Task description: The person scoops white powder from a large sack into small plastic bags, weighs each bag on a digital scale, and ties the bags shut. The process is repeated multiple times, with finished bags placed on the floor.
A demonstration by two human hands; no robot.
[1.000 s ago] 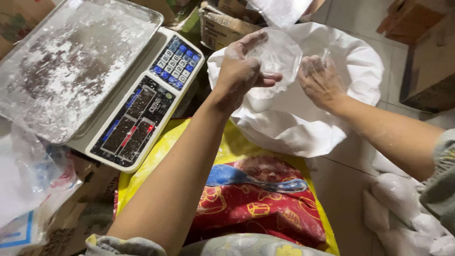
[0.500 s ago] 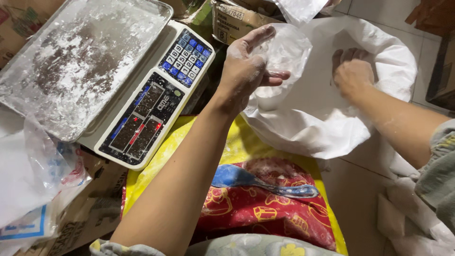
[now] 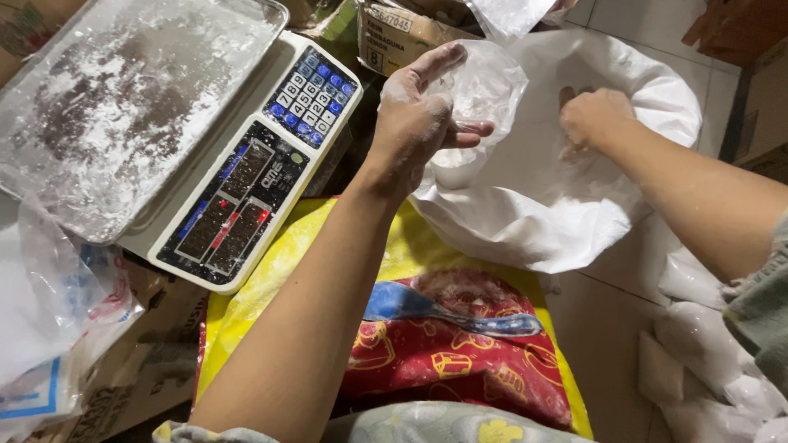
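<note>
Clear plastic bag [image 3: 484,90] pinched in left hand [image 3: 419,123] grip; right hand [image 3: 595,119] grip unclear inside white sack [image 3: 550,213].

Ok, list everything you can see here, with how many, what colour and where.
Weighing scale: one, white with a blue keypad and a powder-dusted steel pan, upper left.
Large sack: one, white, open, upper right.
Small plastic bag: one, clear, over the sack.
Printed sack: one, yellow and red, bottom centre.
Spoon: one, blue, lying on the printed sack.
Filled bags: several, clear with white contents, lower right.
Cardboard box: one, brown, top centre.
Left hand: floury, holding the small plastic bag.
Right hand: reaching into the large sack.
</note>
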